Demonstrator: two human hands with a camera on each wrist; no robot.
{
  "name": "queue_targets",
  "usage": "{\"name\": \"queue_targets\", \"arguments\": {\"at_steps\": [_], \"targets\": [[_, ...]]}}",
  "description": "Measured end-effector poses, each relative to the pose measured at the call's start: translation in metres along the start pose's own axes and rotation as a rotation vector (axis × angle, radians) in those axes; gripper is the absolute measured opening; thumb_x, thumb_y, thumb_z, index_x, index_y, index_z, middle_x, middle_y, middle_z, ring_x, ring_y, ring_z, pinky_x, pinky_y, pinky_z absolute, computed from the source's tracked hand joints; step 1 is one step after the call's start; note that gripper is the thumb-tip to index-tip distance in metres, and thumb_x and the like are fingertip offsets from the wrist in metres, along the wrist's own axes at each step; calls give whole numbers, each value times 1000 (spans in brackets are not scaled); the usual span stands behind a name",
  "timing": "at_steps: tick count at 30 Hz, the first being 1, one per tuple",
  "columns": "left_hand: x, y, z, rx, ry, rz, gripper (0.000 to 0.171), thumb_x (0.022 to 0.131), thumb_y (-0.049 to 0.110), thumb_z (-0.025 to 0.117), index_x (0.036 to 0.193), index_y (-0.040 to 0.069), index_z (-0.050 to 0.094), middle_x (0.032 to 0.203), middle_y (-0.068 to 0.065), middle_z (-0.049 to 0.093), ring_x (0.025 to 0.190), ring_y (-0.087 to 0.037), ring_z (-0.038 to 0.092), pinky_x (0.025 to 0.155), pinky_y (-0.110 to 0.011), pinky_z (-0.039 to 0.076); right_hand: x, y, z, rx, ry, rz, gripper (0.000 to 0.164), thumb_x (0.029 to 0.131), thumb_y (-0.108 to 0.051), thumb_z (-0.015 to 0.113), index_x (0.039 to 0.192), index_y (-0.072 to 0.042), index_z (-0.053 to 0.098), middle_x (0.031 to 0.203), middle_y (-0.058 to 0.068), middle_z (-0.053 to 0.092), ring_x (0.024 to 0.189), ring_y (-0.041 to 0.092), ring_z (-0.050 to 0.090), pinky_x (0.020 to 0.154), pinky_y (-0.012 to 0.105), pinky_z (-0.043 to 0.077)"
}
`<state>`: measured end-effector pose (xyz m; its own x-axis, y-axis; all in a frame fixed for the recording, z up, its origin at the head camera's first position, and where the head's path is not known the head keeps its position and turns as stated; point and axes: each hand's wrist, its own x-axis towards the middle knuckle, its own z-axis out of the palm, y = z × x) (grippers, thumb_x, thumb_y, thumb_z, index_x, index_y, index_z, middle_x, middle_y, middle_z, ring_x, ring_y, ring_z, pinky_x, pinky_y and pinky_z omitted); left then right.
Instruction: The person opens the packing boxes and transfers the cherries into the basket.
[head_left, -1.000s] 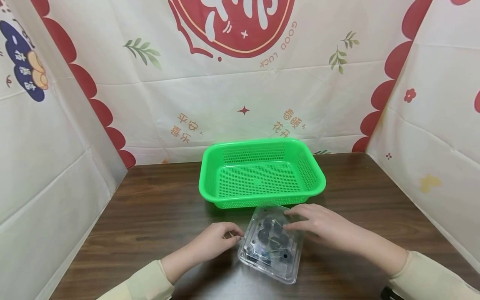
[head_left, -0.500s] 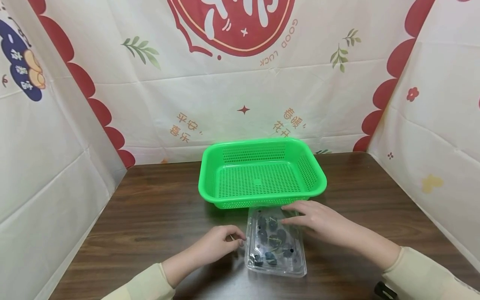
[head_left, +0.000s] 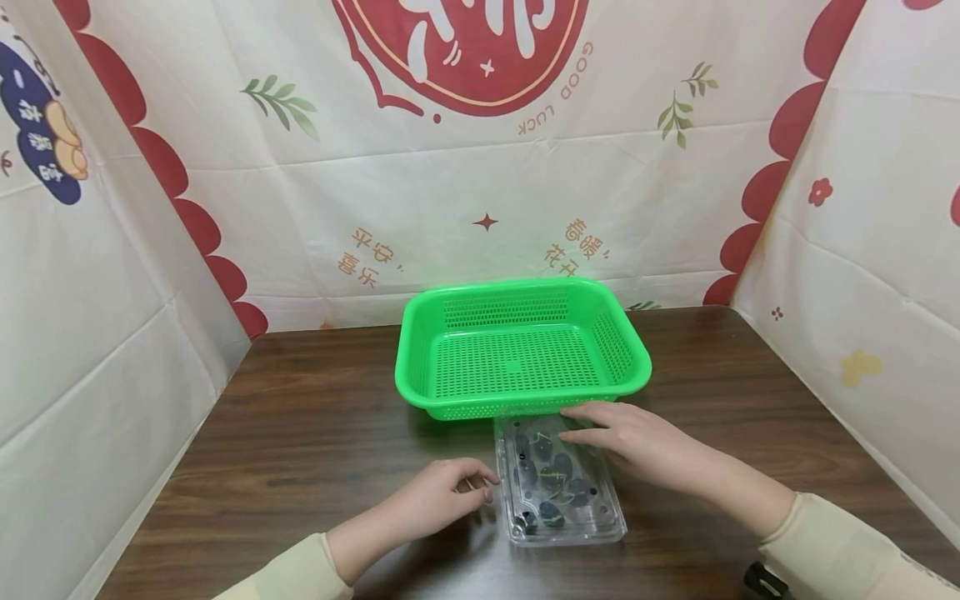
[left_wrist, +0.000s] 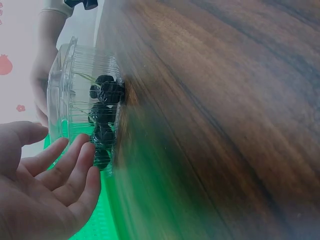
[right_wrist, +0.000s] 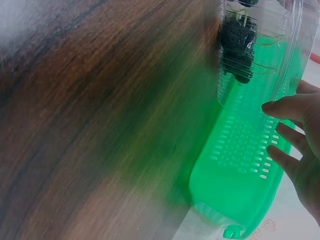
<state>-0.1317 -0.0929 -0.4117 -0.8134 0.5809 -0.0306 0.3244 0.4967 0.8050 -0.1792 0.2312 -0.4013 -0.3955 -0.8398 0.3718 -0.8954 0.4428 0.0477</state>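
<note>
Box (head_left: 562, 485) differently angled, "GOOD LUCK" (head_left: 556, 89) behind

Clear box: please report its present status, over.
Left hand beside clear box. Right hand at box's far right corner. Dark fruit inside. Green basket close behind.

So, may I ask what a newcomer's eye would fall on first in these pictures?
Most likely the bright green basket at the back of the brown table. Next, the clear container of dark fruit in front of it, with the left hand and the right hand at its sides. The red emblem on the pale backdrop, high in the head view, also stands out.
</note>
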Motion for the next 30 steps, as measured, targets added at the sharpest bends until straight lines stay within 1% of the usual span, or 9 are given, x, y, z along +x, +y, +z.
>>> {"name": "queue_targets", "arguments": {"at_steps": [3,8,13,16,19,23,27,30], "targets": [[2,0,2,-2,-2,-9,19,92,17,64,109,9,68,87,7,66,74,-5,60,73,-25,49,0,0,0,-2,0,3,62,69,11,77,124,-16,67,132,11,57,119,31,55,91,48,49],[2,0,3,1,4,-19,19,92,18,64,109,11,68,87,10,65,76,-5,60,76,-27,49,0,0,0,-4,12,-5,61,70,9,76,125,-15,66,132,12,57,119,32,55,92,49,48],[-1,0,2,-15,12,-25,18,92,17,64,108,11,67,88,6,67,76,-5,60,77,-28,49,0,0,0,-9,15,-15,61,71,7,75,127,-15,65,133,12,57,120,31,54,92,48,48],[-1,0,3,-34,23,-30,18,91,17,64,109,11,66,87,3,67,75,-6,60,76,-28,49,1,-2,-2,-13,20,-19,61,71,8,76,126,-14,65,132,12,57,118,32,55,91,49,48],[-2,1,4,-65,31,-45,20,91,16,64,109,9,64,86,2,67,74,-9,61,72,-28,48,3,-5,-4,-26,35,-21,61,69,9,76,125,-13,66,130,12,58,116,32,57,90,50,49],[-2,3,5,-126,36,-75,21,88,11,63,109,7,63,83,-4,66,72,-18,63,69,-30,49,8,-11,-9,-48,52,-34,59,68,11,74,121,-14,67,126,10,60,114,31,58,90,50,48],[-2,3,6,-189,33,-102,23,88,7,61,111,6,61,83,-6,67,72,-21,64,74,-34,49,14,-20,-12,-67,56,-62,53,70,8,72,117,-16,69,124,8,61,112,30,59,91,48,48],[-2,2,7,-274,19,-120,29,88,4,60,116,2,57,85,-8,68,73,-23,65,75,-38,52,18,-27,-13,-78,72,-87,49,70,4,74,114,-16,69,123,8,62,110,30,59,91,46,48]]}}
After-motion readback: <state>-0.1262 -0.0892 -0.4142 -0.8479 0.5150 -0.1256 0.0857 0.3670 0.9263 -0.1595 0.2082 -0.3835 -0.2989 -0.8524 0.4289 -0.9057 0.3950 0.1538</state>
